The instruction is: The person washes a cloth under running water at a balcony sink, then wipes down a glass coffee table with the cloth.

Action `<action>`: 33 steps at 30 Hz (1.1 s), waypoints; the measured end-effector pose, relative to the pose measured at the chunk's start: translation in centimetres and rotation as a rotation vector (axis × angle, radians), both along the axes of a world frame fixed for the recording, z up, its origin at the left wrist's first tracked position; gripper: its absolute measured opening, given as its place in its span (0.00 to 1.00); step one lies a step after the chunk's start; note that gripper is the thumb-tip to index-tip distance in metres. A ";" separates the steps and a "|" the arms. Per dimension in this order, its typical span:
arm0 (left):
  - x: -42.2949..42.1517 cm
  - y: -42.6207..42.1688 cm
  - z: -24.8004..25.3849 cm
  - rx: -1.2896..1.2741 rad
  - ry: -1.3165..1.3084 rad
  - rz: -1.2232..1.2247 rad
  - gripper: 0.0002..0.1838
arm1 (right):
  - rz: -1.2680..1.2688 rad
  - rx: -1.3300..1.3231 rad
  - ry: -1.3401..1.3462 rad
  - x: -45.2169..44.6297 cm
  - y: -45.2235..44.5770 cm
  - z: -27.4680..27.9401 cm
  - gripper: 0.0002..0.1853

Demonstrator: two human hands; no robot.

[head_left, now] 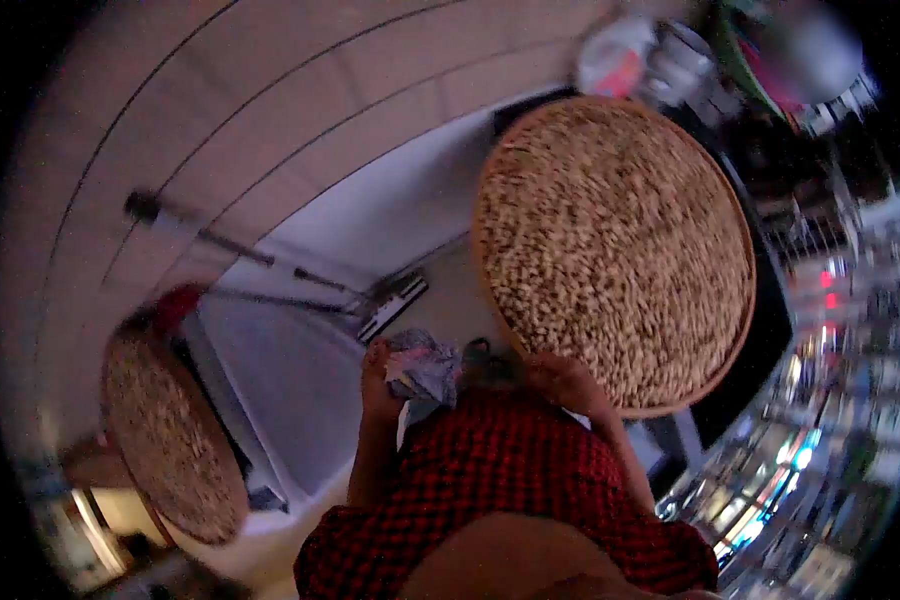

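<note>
My left hand (376, 378) is closed around a crumpled grey cloth (422, 366) with pinkish patches, held in front of my red-and-black checked clothing. My right hand (570, 384) is at the near-left rim of a large round tray (749, 262), overlapping its edge. Blur hides whether its fingers grip the rim. Many small, pale, elongated pieces (615, 245) cover the tray; they look like nuts in the shell, but the dim light leaves their kind unclear. Beneath the tray is a dark surface (770, 340).
A mop-like tool (394, 305) with a long handle is left of the tray. At the lower left, another round tray (170, 440) holds similar pieces beside a pale flat panel (280, 380). Pale bags or containers (620, 58) stand beyond the large tray. City lights lie below on the right.
</note>
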State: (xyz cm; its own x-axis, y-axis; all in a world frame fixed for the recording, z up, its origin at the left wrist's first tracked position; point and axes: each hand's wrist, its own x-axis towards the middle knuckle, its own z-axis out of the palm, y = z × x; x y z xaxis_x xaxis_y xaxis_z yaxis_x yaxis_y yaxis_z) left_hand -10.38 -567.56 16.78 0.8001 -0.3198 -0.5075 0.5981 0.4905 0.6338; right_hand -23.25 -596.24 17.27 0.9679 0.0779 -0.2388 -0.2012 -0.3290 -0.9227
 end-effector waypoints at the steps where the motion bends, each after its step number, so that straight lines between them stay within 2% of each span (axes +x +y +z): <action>1: -1.3 1.0 -1.2 0.035 -0.021 0.019 0.12 | 0.103 0.070 -0.161 0.6 0.5 -1.0 0.17; 2: -2.7 2.0 -2.4 0.070 -0.042 0.037 0.10 | 0.118 0.159 0.024 1.0 1.3 -1.6 0.18; 3: -4.4 3.0 -5.6 0.174 -0.099 0.097 0.09 | 0.117 0.232 0.211 1.3 2.0 -2.1 0.19; 4: -6.1 3.4 -5.5 0.227 -0.135 0.159 0.09 | 0.230 0.334 0.121 2.2 2.6 -2.3 0.20; 6: -8.9 3.3 -3.3 0.141 -0.226 0.280 0.09 | 0.511 0.482 0.054 5.2 3.8 -4.0 0.21; 8: -11.0 4.0 -2.1 -0.050 -0.399 0.394 0.09 | 0.843 -0.184 0.049 7.9 6.1 -6.3 0.26; 9: -11.7 4.7 -2.1 -0.203 -0.535 0.424 0.09 | 0.940 -0.173 0.021 8.7 7.9 -6.2 0.26; 10: -12.8 5.9 -1.5 -0.211 -0.617 0.439 0.09 | 0.968 0.013 0.083 9.3 9.6 -5.6 0.28; 11: -14.2 6.6 1.3 0.114 -0.454 0.411 0.09 | 0.977 0.191 0.156 9.9 11.5 -4.6 0.29; 12: -15.5 7.3 3.4 0.422 -0.263 0.381 0.09 | 1.042 0.187 0.139 10.0 13.8 -2.8 0.29; 14: -18.3 9.8 4.4 0.528 -0.313 0.485 0.10 | 1.166 0.314 0.257 9.0 19.2 0.6 0.31; 15: -20.0 11.2 5.0 0.619 -0.345 0.522 0.10 | 1.227 0.310 0.247 8.5 21.8 -0.1 0.31; 16: -21.2 11.8 7.9 0.649 -0.241 0.541 0.10 | 1.283 0.297 0.218 8.2 23.4 -0.1 0.33; 17: -22.9 13.9 8.0 0.653 -0.237 0.583 0.10 | 1.330 0.276 0.196 7.4 26.0 -0.4 0.34; 19: -25.4 16.9 6.1 0.585 -0.255 0.812 0.09 | 1.451 0.234 0.177 5.5 32.2 0.4 0.35; 20: -26.7 18.8 4.7 0.592 -0.263 0.842 0.09 | 1.528 0.205 0.158 4.3 35.5 0.5 0.36; 22: -30.1 23.0 2.9 0.477 -0.283 1.056 0.07 | 1.547 0.287 0.112 1.1 41.4 0.3 0.33; 23: -31.2 25.1 3.7 0.477 -0.276 1.059 0.07 | 1.530 0.369 0.082 -0.5 44.3 1.2 0.31; 25: -33.5 29.1 3.7 0.383 -0.136 1.294 0.07 | 1.515 0.322 0.045 -3.6 50.8 2.0 0.28; 27: -36.0 33.1 5.2 0.334 -0.076 1.202 0.08 | 1.495 0.249 0.043 -6.0 54.6 3.2 0.25; 29: -37.8 37.4 4.9 0.287 -0.176 1.257 0.09 | 1.457 0.247 0.194 -7.8 59.3 3.4 0.22; 30: -38.6 38.9 4.6 0.348 -0.179 1.262 0.09 | 1.473 0.264 0.171 -8.3 60.8 3.9 0.22; 33: -39.8 42.7 3.5 0.322 -0.088 1.293 0.07 | 1.447 0.288 0.330 -9.5 64.8 4.0 0.22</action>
State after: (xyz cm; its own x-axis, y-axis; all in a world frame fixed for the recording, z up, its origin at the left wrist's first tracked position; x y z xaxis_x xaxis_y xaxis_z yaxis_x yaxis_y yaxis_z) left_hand -50.18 -524.90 20.31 0.4688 0.8118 -0.3482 -0.2291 0.4924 0.8397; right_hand -32.80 -531.43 21.28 -0.0740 0.9692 -0.2348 -0.0769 -0.2403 -0.9677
